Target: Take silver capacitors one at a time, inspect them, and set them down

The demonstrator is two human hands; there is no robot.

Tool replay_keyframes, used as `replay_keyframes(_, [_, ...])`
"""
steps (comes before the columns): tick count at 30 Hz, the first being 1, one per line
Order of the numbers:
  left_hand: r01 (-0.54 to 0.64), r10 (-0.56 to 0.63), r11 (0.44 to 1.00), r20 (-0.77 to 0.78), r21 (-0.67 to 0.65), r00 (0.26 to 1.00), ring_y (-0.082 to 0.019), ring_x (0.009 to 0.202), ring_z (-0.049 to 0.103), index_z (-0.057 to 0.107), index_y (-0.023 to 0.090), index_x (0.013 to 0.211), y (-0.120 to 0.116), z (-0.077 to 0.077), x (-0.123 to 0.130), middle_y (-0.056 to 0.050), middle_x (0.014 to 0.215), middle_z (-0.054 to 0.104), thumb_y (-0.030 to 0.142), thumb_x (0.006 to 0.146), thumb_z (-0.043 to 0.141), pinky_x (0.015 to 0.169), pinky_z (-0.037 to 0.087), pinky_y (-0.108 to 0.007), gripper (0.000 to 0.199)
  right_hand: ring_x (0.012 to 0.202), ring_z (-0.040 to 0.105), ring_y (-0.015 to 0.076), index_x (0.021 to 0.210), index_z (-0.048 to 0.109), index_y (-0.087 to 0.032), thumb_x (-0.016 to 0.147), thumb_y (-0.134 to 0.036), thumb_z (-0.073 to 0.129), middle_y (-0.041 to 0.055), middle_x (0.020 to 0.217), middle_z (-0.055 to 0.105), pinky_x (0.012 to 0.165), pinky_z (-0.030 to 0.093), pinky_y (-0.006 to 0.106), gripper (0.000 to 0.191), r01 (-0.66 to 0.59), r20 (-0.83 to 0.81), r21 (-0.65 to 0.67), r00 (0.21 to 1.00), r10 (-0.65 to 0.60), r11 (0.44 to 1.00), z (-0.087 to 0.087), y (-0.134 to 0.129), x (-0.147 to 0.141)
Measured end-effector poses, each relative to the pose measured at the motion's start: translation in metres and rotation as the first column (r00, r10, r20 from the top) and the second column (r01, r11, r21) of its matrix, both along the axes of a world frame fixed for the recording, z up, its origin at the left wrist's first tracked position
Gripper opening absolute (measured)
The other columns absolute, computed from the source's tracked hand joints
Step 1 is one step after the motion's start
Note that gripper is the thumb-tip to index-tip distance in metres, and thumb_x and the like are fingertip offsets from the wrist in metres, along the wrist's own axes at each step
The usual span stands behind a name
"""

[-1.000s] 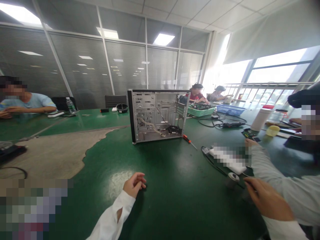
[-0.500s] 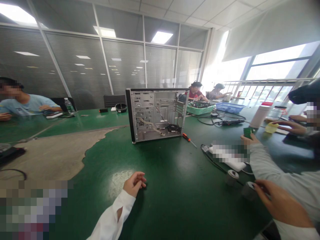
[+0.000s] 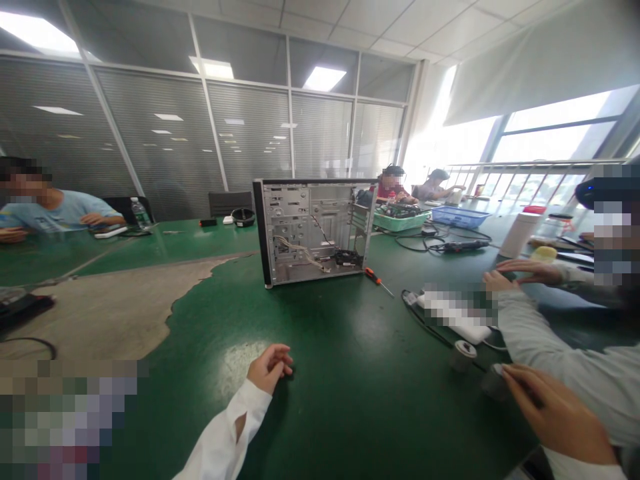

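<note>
My left hand [image 3: 270,368] rests on the green table, its fingers loosely curled and slightly apart, with nothing in it. At the lower right, my right hand [image 3: 563,410] is at the top of a small grey can [image 3: 494,383]. Its fingers are pressed together in a pinch at the can's rim; what they hold, if anything, is hidden. A second small can [image 3: 463,356] stands just beyond. Farther forward is an upright computer case [image 3: 320,227] with its side open, showing loose cables and a black fan [image 3: 347,257] inside.
An orange-handled screwdriver [image 3: 379,281] lies by the case's right corner. A white power strip [image 3: 455,313] with a black cable is on the right. A co-worker's sleeve [image 3: 535,333] reaches in close to my right hand. Green basket [image 3: 403,221] and blue basket [image 3: 460,215] stand farther back.
My right hand's fingers have drawn together at the can's rim. The co-worker's hands have come together, and the green piece held there is out of sight. My left hand stays put.
</note>
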State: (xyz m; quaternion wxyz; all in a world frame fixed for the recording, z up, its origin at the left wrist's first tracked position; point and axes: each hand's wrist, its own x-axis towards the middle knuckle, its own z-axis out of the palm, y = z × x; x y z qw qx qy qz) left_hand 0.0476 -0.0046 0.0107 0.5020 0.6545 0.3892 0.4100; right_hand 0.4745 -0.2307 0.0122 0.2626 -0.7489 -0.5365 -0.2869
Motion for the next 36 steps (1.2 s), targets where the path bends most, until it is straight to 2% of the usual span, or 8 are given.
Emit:
replay_keyframes(9, [0.005, -0.005, 1.0, 0.004, 0.001, 1.0, -0.012, 0.05, 0.057, 0.048, 0.014, 0.083, 0.0, 0.001, 0.001, -0.001, 0.065, 0.058, 0.016, 0.06, 0.042, 0.045, 0.039, -0.022, 0.024, 0.078, 0.055, 0.0222, 0.091, 0.052, -0.02, 0.074, -0.035, 0.041, 0.0077, 0.09, 0.057, 0.07, 0.042, 0.034, 0.025, 0.027, 0.152, 0.06, 0.988, -0.035, 0.998, -0.009, 0.003, -0.003])
replay_keyframes(15, [0.001, -0.001, 1.0, 0.013, 0.013, 1.0, -0.012, 0.049, 0.057, 0.048, 0.014, 0.082, -0.001, 0.002, 0.001, -0.001, 0.063, 0.057, 0.015, 0.06, 0.041, 0.045, 0.038, -0.022, 0.023, 0.087, 0.051, 0.0279, 0.106, 0.048, -0.017, 0.073, -0.036, 0.042, 0.0104, 0.106, 0.051, 0.07, 0.039, 0.039, 0.038, 0.212, 0.283, 0.057, 0.934, -0.22, 0.976, 0.006, 0.025, -0.019])
replay_keyframes(18, [-0.005, 0.005, 1.0, 0.011, 0.016, 1.0, -0.012, 0.049, 0.057, 0.048, 0.014, 0.081, -0.002, 0.003, 0.001, -0.001, 0.063, 0.057, 0.015, 0.06, 0.041, 0.045, 0.038, -0.022, 0.022, 0.089, 0.051, 0.0246, 0.106, 0.047, -0.016, 0.073, -0.035, 0.042, 0.012, 0.108, 0.048, 0.074, 0.039, 0.035, 0.039, 0.028, 0.302, -0.135, 0.953, 0.014, 0.99, 0.015, 0.042, -0.021])
replay_keyframes(20, [-0.01, 0.009, 1.0, 0.009, 0.017, 1.0, -0.012, 0.049, 0.057, 0.048, 0.014, 0.082, -0.002, 0.003, 0.001, -0.001, 0.063, 0.058, 0.015, 0.06, 0.04, 0.045, 0.038, -0.022, 0.023, 0.084, 0.053, 0.0217, 0.103, 0.05, -0.017, 0.072, -0.032, 0.043, 0.0114, 0.105, 0.05, 0.071, 0.042, 0.032, 0.035, -0.066, 0.263, -0.282, 0.954, 0.143, 0.957, 0.018, 0.053, -0.016])
replay_keyframes(24, [-0.014, 0.014, 1.0, 0.003, 0.013, 1.0, -0.011, 0.049, 0.057, 0.049, 0.014, 0.082, -0.003, 0.003, 0.001, 0.0, 0.063, 0.057, 0.015, 0.06, 0.04, 0.045, 0.039, -0.021, 0.024, 0.073, 0.057, 0.0206, 0.096, 0.054, -0.022, 0.065, -0.023, 0.047, 0.0073, 0.092, 0.057, 0.066, 0.043, 0.033, 0.032, -0.086, 0.148, -0.478, 0.973, 0.177, 0.874, 0.023, 0.067, -0.003])
replay_keyframes(28, [-0.02, 0.02, 1.0, -0.001, 0.007, 1.0, -0.011, 0.049, 0.057, 0.049, 0.014, 0.082, -0.003, 0.003, 0.0, 0.0, 0.063, 0.057, 0.015, 0.061, 0.04, 0.045, 0.039, -0.022, 0.023, 0.079, 0.056, 0.0234, 0.091, 0.055, -0.023, 0.061, -0.021, 0.05, 0.0054, 0.083, 0.059, 0.075, 0.038, 0.038, 0.031, -0.113, 0.068, -0.552, 0.981, 0.179, 0.826, 0.035, 0.076, -0.01])
replay_keyframes(31, [-0.017, 0.017, 1.0, -0.009, 0.011, 1.0, -0.012, 0.05, 0.057, 0.049, 0.014, 0.082, -0.002, 0.003, 0.0, 0.0, 0.064, 0.058, 0.015, 0.06, 0.041, 0.045, 0.039, -0.022, 0.024, 0.082, 0.053, 0.0216, 0.099, 0.051, -0.019, 0.064, -0.02, 0.049, 0.0064, 0.085, 0.058, 0.077, 0.036, 0.036, 0.035, -0.266, -0.053, -0.546, 0.957, 0.284, 0.795, 0.049, 0.088, -0.042])
replay_keyframes(36, [-0.01, 0.011, 1.0, -0.029, 0.027, 1.0, -0.013, 0.052, 0.058, 0.048, 0.014, 0.084, -0.002, 0.002, 0.0, -0.002, 0.066, 0.057, 0.014, 0.061, 0.04, 0.046, 0.04, -0.023, 0.024, 0.087, 0.048, 0.0205, 0.113, 0.039, -0.021, 0.065, -0.019, 0.052, 0.0058, 0.091, 0.054, 0.081, 0.032, 0.035, 0.05, -0.576, -0.222, -0.465, 0.811, 0.541, 0.672, 0.069, 0.128, -0.137])
